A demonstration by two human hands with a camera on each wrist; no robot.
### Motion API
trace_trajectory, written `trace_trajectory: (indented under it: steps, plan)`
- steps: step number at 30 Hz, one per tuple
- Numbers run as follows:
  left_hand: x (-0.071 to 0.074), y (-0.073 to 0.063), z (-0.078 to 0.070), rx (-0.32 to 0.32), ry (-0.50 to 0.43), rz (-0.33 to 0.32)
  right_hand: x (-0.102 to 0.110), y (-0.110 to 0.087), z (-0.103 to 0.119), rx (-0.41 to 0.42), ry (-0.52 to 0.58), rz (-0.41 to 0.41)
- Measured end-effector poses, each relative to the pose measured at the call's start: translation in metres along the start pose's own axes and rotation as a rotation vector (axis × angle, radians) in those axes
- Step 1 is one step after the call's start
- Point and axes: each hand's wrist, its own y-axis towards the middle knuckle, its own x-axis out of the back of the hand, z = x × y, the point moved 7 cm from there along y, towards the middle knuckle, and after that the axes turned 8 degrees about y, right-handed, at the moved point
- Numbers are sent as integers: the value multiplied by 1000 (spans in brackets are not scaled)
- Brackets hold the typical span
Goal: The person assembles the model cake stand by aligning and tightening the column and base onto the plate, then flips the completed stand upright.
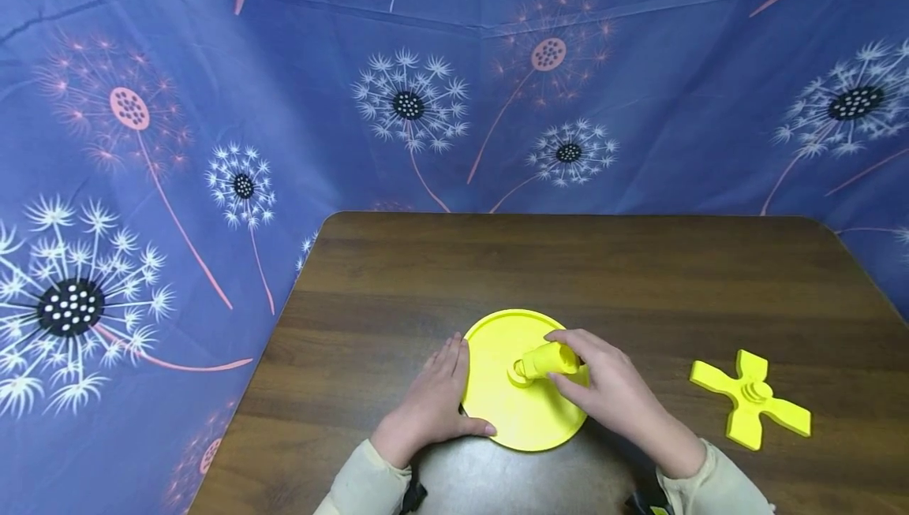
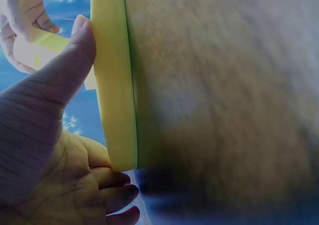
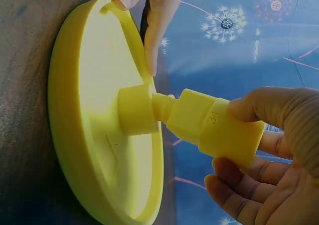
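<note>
A round yellow plate [image 1: 497, 412] with a raised rim lies flat on the table. My left hand [image 1: 435, 397] holds its left edge, with the thumb on the near rim and the fingers along the side. From the plate's middle rises a short round socket [image 3: 137, 110]. Between thumb and fingers, my right hand [image 1: 604, 377] grips a thick yellow stepped peg [image 3: 192, 115], marked with digits that look like 34. The peg leans at a tilt, its narrow tip at the socket's mouth; how deep it sits cannot be told.
A yellow four-armed cross piece [image 1: 746, 416] with a stepped round hub lies on the brown wooden table [image 1: 604, 263], right of the right hand. Blue dandelion-print cloth [image 1: 284, 65] hangs behind the table and along its left side.
</note>
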Motion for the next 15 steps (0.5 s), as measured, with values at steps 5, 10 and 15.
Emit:
trace_trajectory:
  steps: [5, 10, 15]
  plan:
    - [0, 0, 0, 0, -2, 0, -6, 4, 5, 48, -37, 23]
    - [0, -1, -1, -1, -8, -1, -7, 8, 12, 72, -58, 45]
    - [-2, -1, 1, 10, -14, 13, -9, 12, 15, 81, -44, 47]
